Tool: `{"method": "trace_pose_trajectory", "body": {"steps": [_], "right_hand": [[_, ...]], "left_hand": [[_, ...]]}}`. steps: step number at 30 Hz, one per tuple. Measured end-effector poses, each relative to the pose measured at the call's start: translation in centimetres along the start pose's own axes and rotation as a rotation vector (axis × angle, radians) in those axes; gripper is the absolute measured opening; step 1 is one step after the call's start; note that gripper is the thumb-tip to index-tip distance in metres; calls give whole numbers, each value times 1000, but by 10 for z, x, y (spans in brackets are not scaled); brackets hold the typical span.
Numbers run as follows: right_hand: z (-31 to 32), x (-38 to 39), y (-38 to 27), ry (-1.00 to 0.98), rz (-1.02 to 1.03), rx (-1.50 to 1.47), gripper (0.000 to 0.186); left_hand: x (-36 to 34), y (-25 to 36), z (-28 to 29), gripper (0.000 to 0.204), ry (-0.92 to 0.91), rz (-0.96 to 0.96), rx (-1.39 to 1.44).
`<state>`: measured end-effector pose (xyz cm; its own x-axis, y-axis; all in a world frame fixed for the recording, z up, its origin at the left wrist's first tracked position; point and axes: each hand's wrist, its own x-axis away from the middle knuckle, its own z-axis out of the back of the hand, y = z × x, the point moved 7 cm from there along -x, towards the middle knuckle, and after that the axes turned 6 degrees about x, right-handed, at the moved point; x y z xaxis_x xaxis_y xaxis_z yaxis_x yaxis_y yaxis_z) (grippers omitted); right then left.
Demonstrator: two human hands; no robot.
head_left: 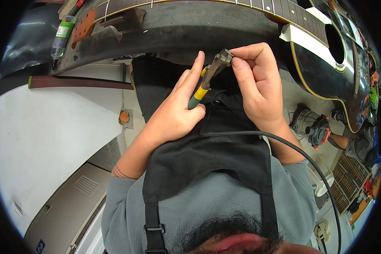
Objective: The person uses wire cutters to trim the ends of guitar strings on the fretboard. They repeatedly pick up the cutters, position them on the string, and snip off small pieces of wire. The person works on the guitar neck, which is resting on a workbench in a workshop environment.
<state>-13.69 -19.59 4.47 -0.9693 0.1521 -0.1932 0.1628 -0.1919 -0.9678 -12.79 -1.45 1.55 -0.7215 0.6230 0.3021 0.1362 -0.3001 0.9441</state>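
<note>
My left hand [178, 106] holds pliers [200, 94] with green and yellow handles against its palm, thumb around a handle and upper fingers fairly straight. The metal head points up and to the right. My right hand [258, 84] pinches at that head with thumb and curled index finger; whether a small separate piece sits between those fingertips, I cannot tell. Both hands are raised over a black apron [203, 161], below the edge of a dark bench [178, 40]. A thin black cable crosses the apron below my hands.
Along the bench lie a guitar neck [216, 4], a black guitar body [317, 76], a brown headstock-like piece [82, 27] and a bottle [63, 34]. A white board [46, 139] is at left. A vacuum [313, 127] and another person's leg [340, 142] are at right.
</note>
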Motion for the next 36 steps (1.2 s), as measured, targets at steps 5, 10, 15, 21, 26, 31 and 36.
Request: {"method": "trace_pose_trajectory", "body": {"steps": [5, 10, 15, 21, 26, 31, 36], "right_hand": [[1, -1, 0, 1, 17, 7, 9], [1, -2, 1, -28, 35, 30, 10], [1, -2, -1, -39, 58, 31, 11], [1, -2, -1, -32, 85, 42, 12], [1, -2, 0, -54, 86, 51, 13], [1, -2, -1, -52, 108, 54, 13], [2, -3, -3, -69, 149, 84, 13]], "left_hand": [[0, -1, 0, 105, 9, -19, 43], [2, -5, 0, 102, 4, 47, 96], [3, -6, 1, 102, -4, 57, 97], [4, -2, 2, 104, -9, 40, 57], [5, -2, 3, 104, -13, 41, 48], [6, -1, 4, 103, -18, 29, 42], [7, -2, 3, 95, -11, 31, 65]]}}
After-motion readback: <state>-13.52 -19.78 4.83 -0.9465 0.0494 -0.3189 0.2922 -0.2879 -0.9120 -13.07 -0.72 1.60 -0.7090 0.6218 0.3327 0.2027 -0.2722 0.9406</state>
